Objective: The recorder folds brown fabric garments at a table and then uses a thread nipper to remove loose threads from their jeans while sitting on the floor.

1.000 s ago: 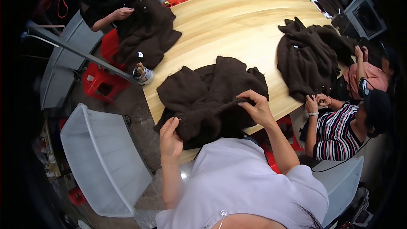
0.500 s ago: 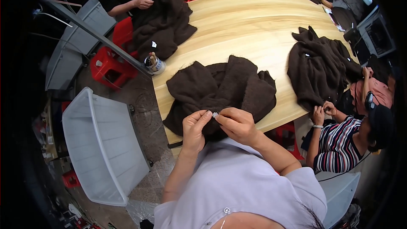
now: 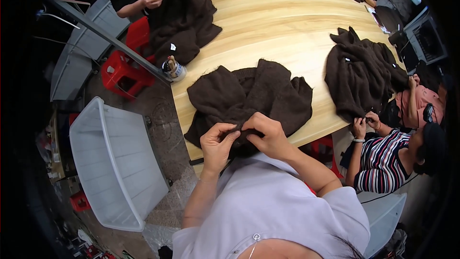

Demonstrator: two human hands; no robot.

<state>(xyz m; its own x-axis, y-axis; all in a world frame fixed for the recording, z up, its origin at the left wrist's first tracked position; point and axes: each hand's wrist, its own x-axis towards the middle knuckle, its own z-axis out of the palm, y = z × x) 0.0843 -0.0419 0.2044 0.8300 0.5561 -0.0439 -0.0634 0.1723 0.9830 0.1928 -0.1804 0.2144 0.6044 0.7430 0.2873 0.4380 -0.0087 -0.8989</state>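
Note:
A dark brown knitted garment lies bunched on the table's near end, its folds heaped just past my hands. At its near edge my left hand pinches the knit between thumb and fingers. Close beside it, my right hand grips the same edge with bent fingers, the two sets of fingertips almost meeting. Whatever lies between the fingertips besides brown fabric is hidden.
The wooden table bears another brown garment at right, handled by a co-worker in stripes. A tool cup stands on the left edge. A white bin and red stool are on the left floor.
The small sparkly button that showed between my fingertips is out of sight now. My right hand has moved slightly up and left, and both hands pinch fabric. The upper-left co-worker's hand moved left.

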